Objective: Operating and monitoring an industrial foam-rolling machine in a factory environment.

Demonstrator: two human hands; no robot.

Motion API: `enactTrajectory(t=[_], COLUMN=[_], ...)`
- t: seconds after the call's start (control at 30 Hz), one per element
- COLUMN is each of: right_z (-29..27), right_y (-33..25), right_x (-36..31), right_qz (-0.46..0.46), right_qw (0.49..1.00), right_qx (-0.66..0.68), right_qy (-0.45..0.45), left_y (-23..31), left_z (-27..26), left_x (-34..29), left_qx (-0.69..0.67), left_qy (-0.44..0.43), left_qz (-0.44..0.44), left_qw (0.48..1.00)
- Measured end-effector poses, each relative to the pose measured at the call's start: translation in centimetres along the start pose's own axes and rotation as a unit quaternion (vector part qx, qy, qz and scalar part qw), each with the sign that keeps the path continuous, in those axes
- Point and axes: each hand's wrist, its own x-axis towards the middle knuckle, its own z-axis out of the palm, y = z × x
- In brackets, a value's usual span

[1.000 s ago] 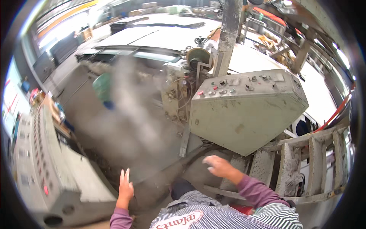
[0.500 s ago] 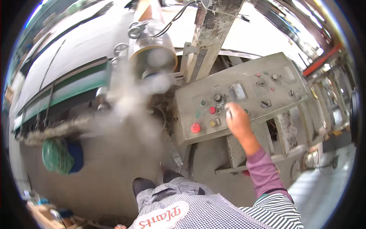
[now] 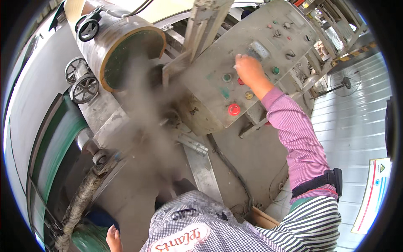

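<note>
My right hand (image 3: 250, 71) reaches over the dusty grey control panel (image 3: 201, 75). Its fingers are closed together where a black control knob sat in the earlier frame; that knob is now covered by the hand. Beside it are a partly covered red button (image 3: 240, 81), a green button (image 3: 226, 77) and a gauge (image 3: 259, 49). A larger red button (image 3: 234, 109) sits near the panel's closest corner. Low at the left, my left hand (image 3: 113, 239) shows only in part, with its fingers stretched upward and nothing in them.
A large roller (image 3: 126, 54) with black handwheels (image 3: 85, 88) stands left of the panel. A blurred grey smear hides part of the middle. A cable (image 3: 228, 166) runs across the floor. At the right are a fan (image 3: 345, 82) and corrugated sheeting (image 3: 331, 126).
The view has turned, bringing the roller and panel into new positions. My right hand has shifted across the panel onto the black knob. More of my left hand shows now.
</note>
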Motion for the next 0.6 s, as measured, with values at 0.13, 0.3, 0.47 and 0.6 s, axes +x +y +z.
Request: enactTrajectory(t=[0.13,0.3,0.47,0.6], right_z=[-0.5,-9.5,-12.8,-17.9], right_y=[-1.0,-2.0,-6.9,-11.6], right_x=[0.7,-5.5,-13.7,-20.8], right_qz=[-0.001,0.203,0.229,0.392], right_qw=[0.996,0.974,0.963,0.912], right_qx=[0.088,0.041,0.132,0.110], right_qy=[0.015,-0.094,0.052,0.056], left_y=[9.8,19.7,15.1,10.9], left_z=[-4.1,-6.7,-15.8,-17.7], left_x=[2.7,12.2,19.6,32.7], left_qx=[0.132,0.056,0.042,0.263], left_qy=[-0.030,0.038,0.306,0.335], left_qz=[0.199,0.362,0.342,0.428], left_qw=[0.971,0.930,0.888,0.797])
